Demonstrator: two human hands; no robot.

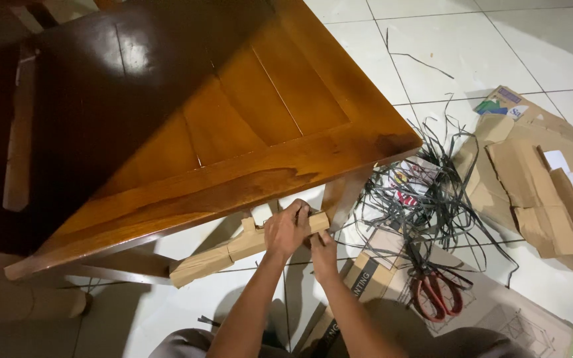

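Wrapped leg lies under the table near edge, above the floor; left hand clamps around its right end; right hand pinches the wrap there; likely stiff, moderately heavy; paper slippery, so grip mid-length.

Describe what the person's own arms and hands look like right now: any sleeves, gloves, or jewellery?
Both arms are bare from the elbow down, with no sleeves in view. The left hand and right hand wear no gloves. No watch, bracelet or ring shows on either wrist or on the fingers that can be seen, though the dim light hides fine detail.
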